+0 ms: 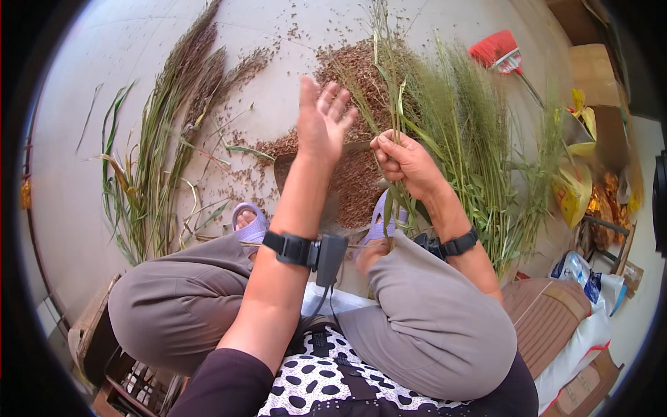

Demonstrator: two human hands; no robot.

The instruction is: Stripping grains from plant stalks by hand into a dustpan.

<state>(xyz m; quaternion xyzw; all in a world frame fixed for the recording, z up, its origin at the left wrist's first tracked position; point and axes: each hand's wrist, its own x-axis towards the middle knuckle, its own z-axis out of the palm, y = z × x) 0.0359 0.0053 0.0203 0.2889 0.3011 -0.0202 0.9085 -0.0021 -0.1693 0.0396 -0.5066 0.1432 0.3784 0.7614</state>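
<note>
My left hand (325, 117) is raised palm up with fingers apart, holding nothing, over the edge of a heap of reddish-brown seed heads (344, 68). To its right, my right hand (398, 156) pinches a few green grass-like stalks (397, 107) with feathery tops. More green stalks (474, 156) lie in a thick bundle to the right of that hand. Below the hands, between my feet, a dark metal pan or sheet (318, 193) bears loose brown seed material. At the left lies another bundle of stalks (161, 125) with darker, brownish heads.
A red-bristled broom (495, 49) lies at the upper right. Cardboard boxes (594, 73) and yellow bags (573, 193) stand along the right side. Purple sandals (252, 229) are on my feet. Loose seed bits are scattered on the pale floor (271, 31).
</note>
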